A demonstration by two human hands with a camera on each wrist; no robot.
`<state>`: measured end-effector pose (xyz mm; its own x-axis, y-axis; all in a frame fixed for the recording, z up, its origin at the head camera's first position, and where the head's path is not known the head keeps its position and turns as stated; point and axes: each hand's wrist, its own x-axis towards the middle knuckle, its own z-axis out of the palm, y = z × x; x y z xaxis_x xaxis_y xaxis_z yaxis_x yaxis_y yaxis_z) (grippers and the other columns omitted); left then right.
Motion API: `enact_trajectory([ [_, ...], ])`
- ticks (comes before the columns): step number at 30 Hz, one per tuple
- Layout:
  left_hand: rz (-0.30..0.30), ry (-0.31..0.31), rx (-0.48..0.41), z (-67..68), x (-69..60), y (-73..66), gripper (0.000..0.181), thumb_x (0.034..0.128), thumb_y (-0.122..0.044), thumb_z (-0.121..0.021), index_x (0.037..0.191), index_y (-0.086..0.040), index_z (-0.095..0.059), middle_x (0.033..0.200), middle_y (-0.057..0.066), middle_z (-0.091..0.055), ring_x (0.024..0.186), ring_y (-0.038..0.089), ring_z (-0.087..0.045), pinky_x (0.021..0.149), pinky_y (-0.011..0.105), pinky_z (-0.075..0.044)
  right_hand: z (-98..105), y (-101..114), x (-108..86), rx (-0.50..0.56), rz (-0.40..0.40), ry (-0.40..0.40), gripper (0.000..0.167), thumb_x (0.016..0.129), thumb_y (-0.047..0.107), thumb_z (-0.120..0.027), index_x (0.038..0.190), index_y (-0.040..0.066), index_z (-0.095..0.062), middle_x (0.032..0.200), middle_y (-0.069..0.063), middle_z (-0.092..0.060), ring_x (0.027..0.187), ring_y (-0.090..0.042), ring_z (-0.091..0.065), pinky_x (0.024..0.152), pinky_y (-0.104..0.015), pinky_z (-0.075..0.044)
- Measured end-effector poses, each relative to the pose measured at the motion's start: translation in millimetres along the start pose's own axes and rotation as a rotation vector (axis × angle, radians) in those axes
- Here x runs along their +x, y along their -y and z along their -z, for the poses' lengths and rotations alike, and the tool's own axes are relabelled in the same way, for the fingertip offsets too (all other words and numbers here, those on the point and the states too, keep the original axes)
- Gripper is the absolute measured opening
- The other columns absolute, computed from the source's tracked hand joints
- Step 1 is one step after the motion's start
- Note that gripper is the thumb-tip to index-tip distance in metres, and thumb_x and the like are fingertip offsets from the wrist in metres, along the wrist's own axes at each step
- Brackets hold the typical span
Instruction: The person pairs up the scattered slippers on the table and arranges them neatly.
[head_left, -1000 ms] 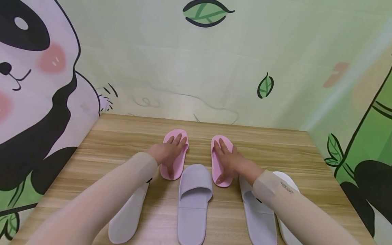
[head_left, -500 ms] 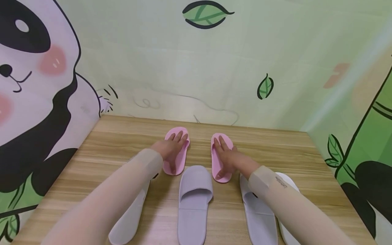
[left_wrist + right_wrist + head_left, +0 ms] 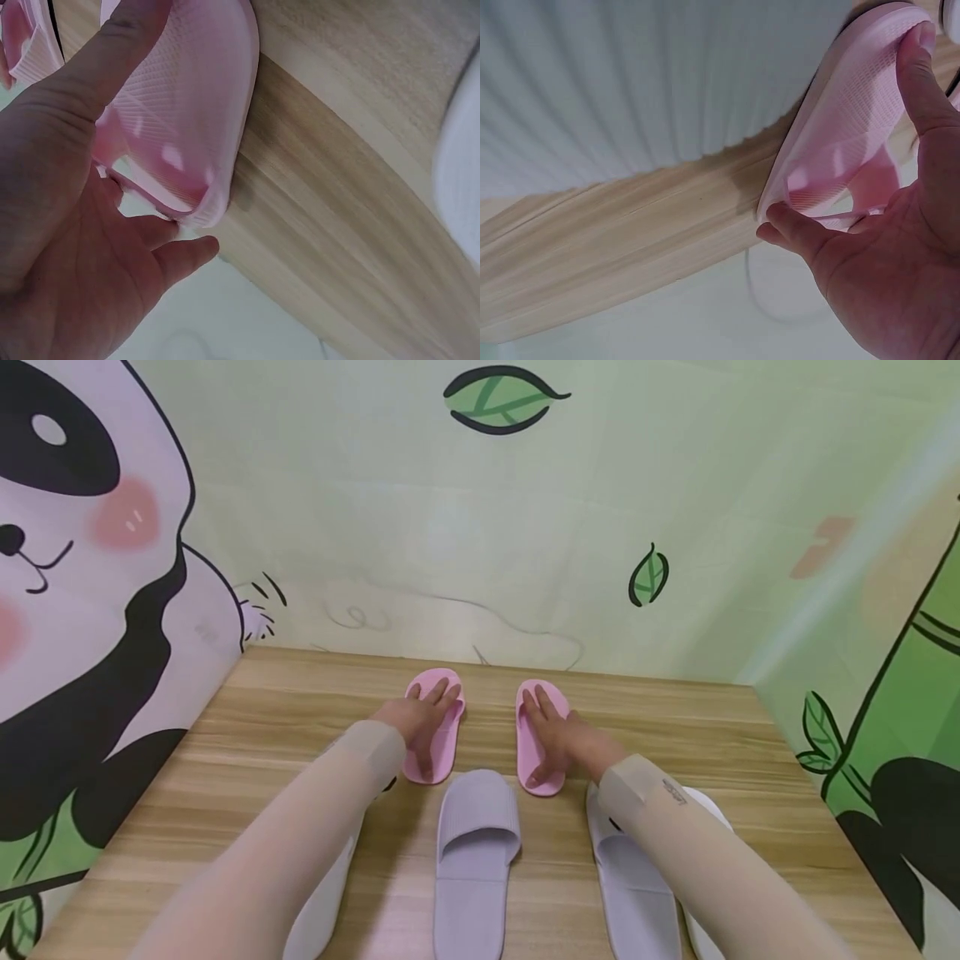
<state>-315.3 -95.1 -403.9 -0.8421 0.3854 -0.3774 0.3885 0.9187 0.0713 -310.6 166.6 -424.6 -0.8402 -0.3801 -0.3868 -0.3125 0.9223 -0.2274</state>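
Note:
Two small pink slippers lie side by side near the wall, toes pointing away. My left hand (image 3: 420,727) lies over the left pink slipper (image 3: 448,745), fingers spread toward its strap and thumb toward the heel. Over the right pink slipper (image 3: 528,753), my right hand (image 3: 558,739) rests the same way. In the left wrist view the thumb touches the ribbed footbed of the pink slipper (image 3: 206,75), while fingers extend past its strap. The right wrist view has the thumb at the heel of the pink slipper (image 3: 855,112), fingers at the strap end.
Nearer me on the wooden surface (image 3: 300,693) stand a grey slipper (image 3: 470,902) and another grey slipper (image 3: 637,902). A white slipper (image 3: 324,906) and another white slipper (image 3: 708,802) lie outside them, partly under my sleeves. A panda-printed wall (image 3: 375,527) bounds the back and sides.
Both hands and both pink slippers have slid away from me, closer to the back wall. The left one also shifted slightly right. The grey slippers have stayed in place.

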Motion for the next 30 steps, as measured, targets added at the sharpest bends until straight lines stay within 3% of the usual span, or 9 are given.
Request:
enact_trajectory([
  [3,0.023,-0.001,-0.022,-0.9,5.9,3.3,0.145,0.0645,-0.041,-0.099,0.168,-0.023,0.0,0.177,0.004,0.002,0.148,0.057,-0.033,0.091,0.055,-0.059,3.4,-1.6,4.0,0.015,-0.019,0.01,0.14,0.077,0.036,-0.092,0.166,0.013,0.014,0.173,-0.014,0.021,0.147,-0.07,-0.012,0.121,-0.072,-0.021],
  [6,0.026,0.004,-0.043,-1.2,12.3,6.4,0.145,0.064,-0.042,-0.099,0.168,-0.026,0.001,0.177,0.003,0.003,0.141,0.054,-0.045,0.093,0.054,-0.058,6.5,-3.2,8.7,0.016,-0.031,0.019,0.139,0.078,0.037,-0.091,0.166,0.015,0.014,0.173,-0.012,0.023,0.148,-0.069,-0.009,0.121,-0.073,-0.019],
  [10,0.022,0.013,-0.076,-1.0,18.2,9.0,0.146,0.0632,-0.041,-0.1,0.168,-0.028,0.001,0.177,0.002,0.005,0.139,0.049,-0.05,0.094,0.053,-0.058,9.0,-4.6,13.1,0.026,-0.044,0.021,0.14,0.077,0.038,-0.092,0.165,0.017,0.015,0.173,-0.01,0.023,0.148,-0.069,-0.008,0.121,-0.073,-0.02],
  [19,0.014,0.004,-0.144,-1.0,21.6,7.0,0.145,0.0634,-0.034,-0.1,0.168,-0.031,0.0,0.177,-0.001,0.006,0.15,0.057,-0.029,0.097,0.058,-0.055,10.1,-1.0,15.6,0.047,-0.022,-0.009,0.138,0.077,0.034,-0.092,0.166,0.014,0.012,0.174,-0.013,0.019,0.146,-0.071,-0.01,0.119,-0.074,-0.025],
  [30,-0.005,-0.038,-0.179,-0.7,26.2,-1.4,0.143,0.0629,-0.027,-0.101,0.168,-0.032,-0.004,0.177,-0.004,0.002,0.151,0.055,-0.028,0.088,0.052,-0.059,10.2,0.7,26.3,0.026,-0.02,-0.01,0.141,0.075,0.038,-0.093,0.166,0.017,0.013,0.173,-0.011,0.022,0.15,-0.066,-0.009,0.122,-0.071,-0.02],
])
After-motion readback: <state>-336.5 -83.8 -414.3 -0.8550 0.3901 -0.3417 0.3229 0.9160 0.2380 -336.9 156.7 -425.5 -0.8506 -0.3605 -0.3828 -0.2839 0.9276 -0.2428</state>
